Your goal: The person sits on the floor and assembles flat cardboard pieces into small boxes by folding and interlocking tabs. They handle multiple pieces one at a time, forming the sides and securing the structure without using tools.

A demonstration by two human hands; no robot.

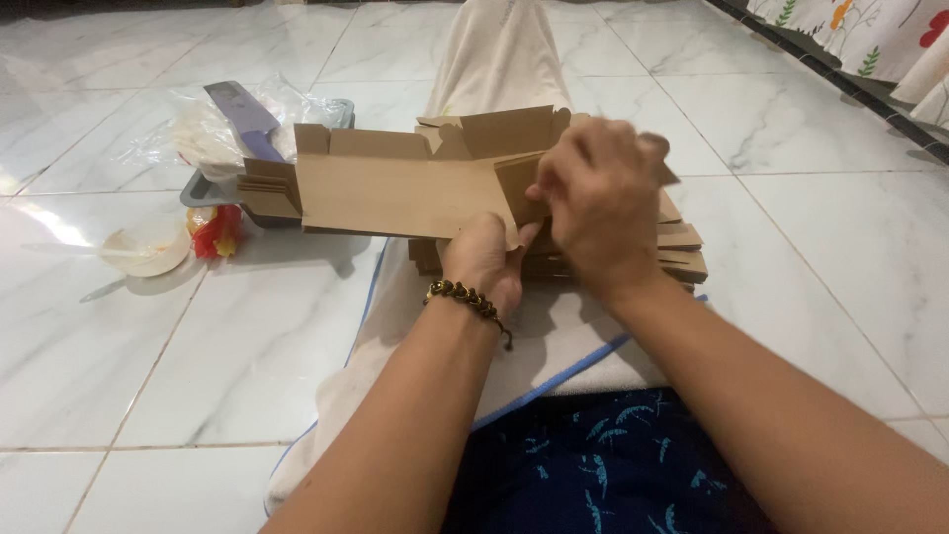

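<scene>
At the far left of the white marble floor (pixel 227 356), a roll of tape (pixel 148 252) lies flat, with a small red and yellow packet (pixel 215 231) just to its right. Behind them sits a grey tray (pixel 198 188) holding crumpled clear plastic (pixel 203 129) and a purple-grey flat tool (pixel 245 119) that leans across it.

Toward the middle, a flat brown cardboard box blank (pixel 395 193) is held up above a stack of similar cardboard blanks (pixel 682 252); its left flaps reach over the tray's near right corner. The stack rests on a cream cloth (pixel 494 59) that runs from the person's lap away to the far side, with a blue edge showing along its near border.

The left hand (pixel 484 262), with a dark beaded bracelet (pixel 470 297) at the wrist, is closed on the bottom edge of the blank near its right end, fingers pinching the card from below. Just right of it, the right hand (pixel 603 203) is curled over the blank's right end, fingers bent onto a flap there; the hand is blurred, so how the fingertips lie on the card cannot be told exactly. The two hands almost touch.

Nearest the camera, dark blue patterned fabric (pixel 603 465) covers the lap. At the far right, a flowered curtain (pixel 870 40) hangs along the floor's edge.
</scene>
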